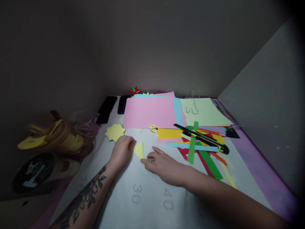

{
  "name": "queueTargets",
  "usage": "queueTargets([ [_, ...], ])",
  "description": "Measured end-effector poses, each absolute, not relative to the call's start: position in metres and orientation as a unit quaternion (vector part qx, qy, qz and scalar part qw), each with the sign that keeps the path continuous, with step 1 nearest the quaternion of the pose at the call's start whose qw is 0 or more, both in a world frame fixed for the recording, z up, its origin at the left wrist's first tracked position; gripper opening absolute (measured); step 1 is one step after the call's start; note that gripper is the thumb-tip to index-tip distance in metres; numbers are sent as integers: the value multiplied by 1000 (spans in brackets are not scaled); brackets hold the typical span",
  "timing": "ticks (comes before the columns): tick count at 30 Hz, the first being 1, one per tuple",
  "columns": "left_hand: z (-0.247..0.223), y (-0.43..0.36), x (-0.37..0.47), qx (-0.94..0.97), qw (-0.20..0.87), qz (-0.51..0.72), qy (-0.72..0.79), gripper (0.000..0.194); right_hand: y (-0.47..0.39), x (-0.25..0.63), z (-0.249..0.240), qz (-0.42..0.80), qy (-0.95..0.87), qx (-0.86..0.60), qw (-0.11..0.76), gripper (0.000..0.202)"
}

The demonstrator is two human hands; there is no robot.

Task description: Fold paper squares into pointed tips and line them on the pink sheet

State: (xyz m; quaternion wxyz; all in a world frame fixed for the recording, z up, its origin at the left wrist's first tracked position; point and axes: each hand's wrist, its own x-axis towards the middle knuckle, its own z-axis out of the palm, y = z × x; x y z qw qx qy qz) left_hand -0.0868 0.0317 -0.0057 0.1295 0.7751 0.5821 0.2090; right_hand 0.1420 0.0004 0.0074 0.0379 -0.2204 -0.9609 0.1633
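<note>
Where the gap between the two hands narrows, a yellow triangle (139, 149) is laid flat on the mat (124, 210). Its straight right edge is set roughly far to near, and along that edge its longest visible line is seen; from there it is tapered leftward, towards the left hand (122, 150). By that hand the triangle is bordered on the left, with the bent fingers brought to its left corner. The left hand is mostly closed, knuckles up; whether paper is pinched beneath it cannot be told.

By the right hand (165, 165) the near right side is taken. Its foremost finger is pointed left and placed at or just beside the triangle's near tip, while the others are loosely bent and partly spread. No firm grip is shown, and the thumb cannot be made out clearly. The triangle is thus placed far of that fingertip and right of the left fingers; neither hand can be called clearly nearer, since the paper is closely flanked by both.

Far left of the triangle, a yellow star (115, 132) is seen just beyond the left hand. On the right, coloured strips (192, 149) are crossed by a cutter (209, 141), well apart from the triangle.
</note>
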Motion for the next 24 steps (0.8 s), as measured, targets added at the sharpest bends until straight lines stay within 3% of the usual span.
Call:
queueTargets([
  [11,-2,19,-90,749,116,302,578,10,0,140,12,169,-953,-246,52,51],
  [14,2,10,-82,796,163,239,531,39,0,140,15,185,-948,-251,57,52],
  [24,0,20,-90,742,159,198,621,16,0,142,8,222,-934,-269,79,54],
])
